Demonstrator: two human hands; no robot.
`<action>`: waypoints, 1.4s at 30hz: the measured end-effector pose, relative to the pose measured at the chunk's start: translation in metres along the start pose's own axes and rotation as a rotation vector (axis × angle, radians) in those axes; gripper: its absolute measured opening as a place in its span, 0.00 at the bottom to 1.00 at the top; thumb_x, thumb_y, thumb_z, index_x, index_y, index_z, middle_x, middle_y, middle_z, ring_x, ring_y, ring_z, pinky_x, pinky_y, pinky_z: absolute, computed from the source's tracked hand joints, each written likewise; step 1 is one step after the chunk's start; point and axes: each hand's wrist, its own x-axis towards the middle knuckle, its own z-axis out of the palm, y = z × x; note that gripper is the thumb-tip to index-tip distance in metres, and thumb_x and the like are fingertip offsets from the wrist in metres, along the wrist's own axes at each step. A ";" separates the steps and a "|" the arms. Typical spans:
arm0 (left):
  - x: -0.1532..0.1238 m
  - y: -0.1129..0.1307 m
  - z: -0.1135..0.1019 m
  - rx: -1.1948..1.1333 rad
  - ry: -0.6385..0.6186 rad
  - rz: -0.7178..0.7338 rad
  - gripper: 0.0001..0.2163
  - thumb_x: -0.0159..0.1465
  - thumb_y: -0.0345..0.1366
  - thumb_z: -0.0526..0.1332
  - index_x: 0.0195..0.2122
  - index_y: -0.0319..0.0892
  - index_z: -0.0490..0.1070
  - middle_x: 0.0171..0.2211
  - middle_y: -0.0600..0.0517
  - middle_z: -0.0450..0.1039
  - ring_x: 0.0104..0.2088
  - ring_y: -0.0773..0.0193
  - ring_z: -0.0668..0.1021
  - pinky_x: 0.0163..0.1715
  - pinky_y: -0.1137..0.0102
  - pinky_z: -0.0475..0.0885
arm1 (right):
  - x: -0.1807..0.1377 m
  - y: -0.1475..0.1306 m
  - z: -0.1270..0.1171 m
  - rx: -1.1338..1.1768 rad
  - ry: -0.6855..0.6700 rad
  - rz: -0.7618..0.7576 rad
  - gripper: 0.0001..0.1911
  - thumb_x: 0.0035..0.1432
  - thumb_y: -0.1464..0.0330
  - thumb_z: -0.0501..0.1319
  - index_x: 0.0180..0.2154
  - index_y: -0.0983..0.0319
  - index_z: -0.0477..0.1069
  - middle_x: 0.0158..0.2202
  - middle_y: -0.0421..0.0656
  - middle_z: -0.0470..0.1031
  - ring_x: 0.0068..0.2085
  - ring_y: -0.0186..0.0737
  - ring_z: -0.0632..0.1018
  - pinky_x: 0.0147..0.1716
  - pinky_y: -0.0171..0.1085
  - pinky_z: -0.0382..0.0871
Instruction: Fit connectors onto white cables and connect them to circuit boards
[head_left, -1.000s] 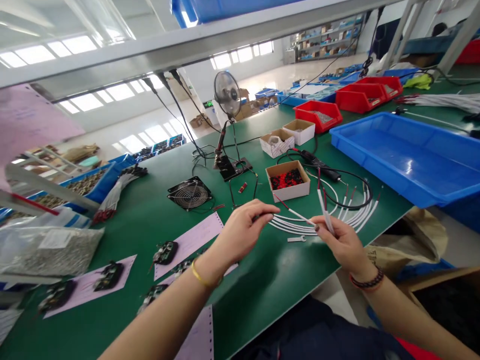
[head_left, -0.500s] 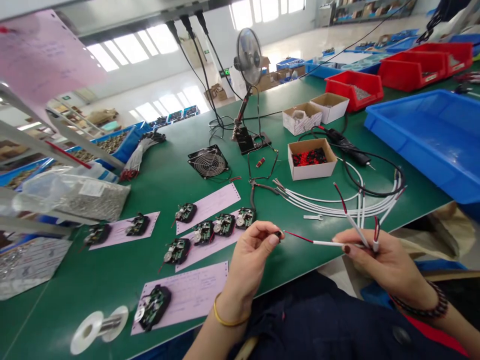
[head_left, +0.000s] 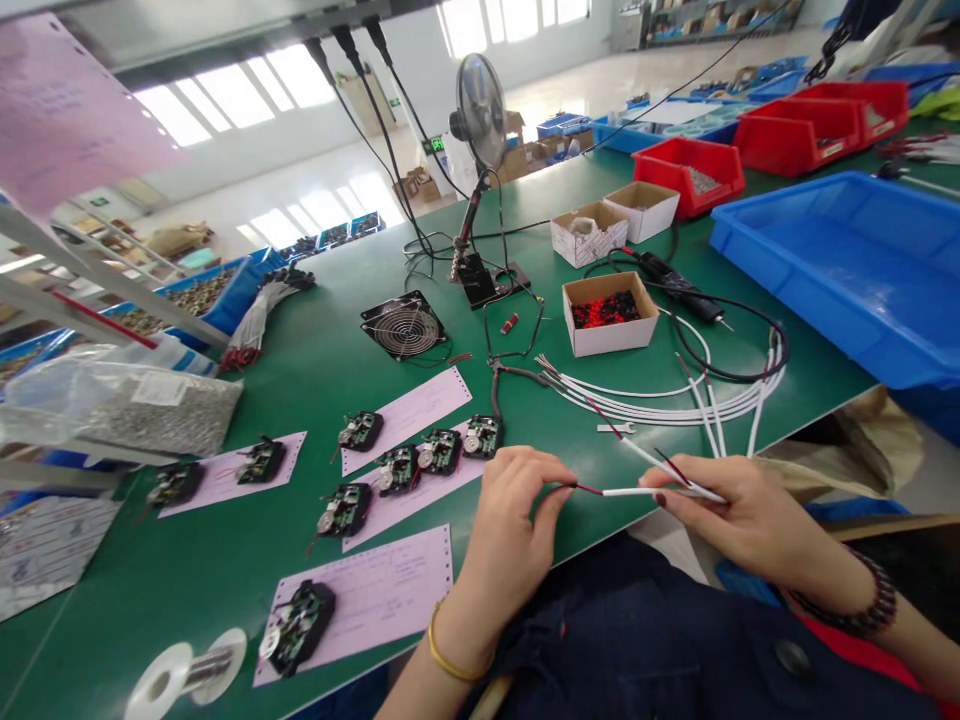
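Note:
My left hand is closed in a pinch on the thin red and dark wire end of a white cable. Its fingertips cover the very tip of the wires. My right hand grips that white cable by its jacket, along with other white cables whose stripped ends splay out above the fingers. Both hands are over the near edge of the green table. Beyond them lies a bundle of white cables, with a small wrench beside it.
A white box of red and black parts stands behind the bundle. Pliers, a black fan and a soldering iron stand lie farther back. Several circuit boards rest on pink sheets to the left. A blue tray is at right.
My left fingers showed a small black piece at the wire tip; now they close over the wire end and hide it. The right hand has shifted slightly left, and the cables it holds are tilted lower.

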 end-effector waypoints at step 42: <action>-0.009 0.017 0.019 0.280 -0.205 0.112 0.04 0.75 0.35 0.57 0.43 0.41 0.69 0.36 0.51 0.70 0.43 0.55 0.70 0.44 0.62 0.59 | -0.005 -0.012 0.032 -0.009 0.039 -0.023 0.07 0.71 0.68 0.56 0.36 0.60 0.67 0.26 0.34 0.70 0.24 0.31 0.69 0.26 0.31 0.58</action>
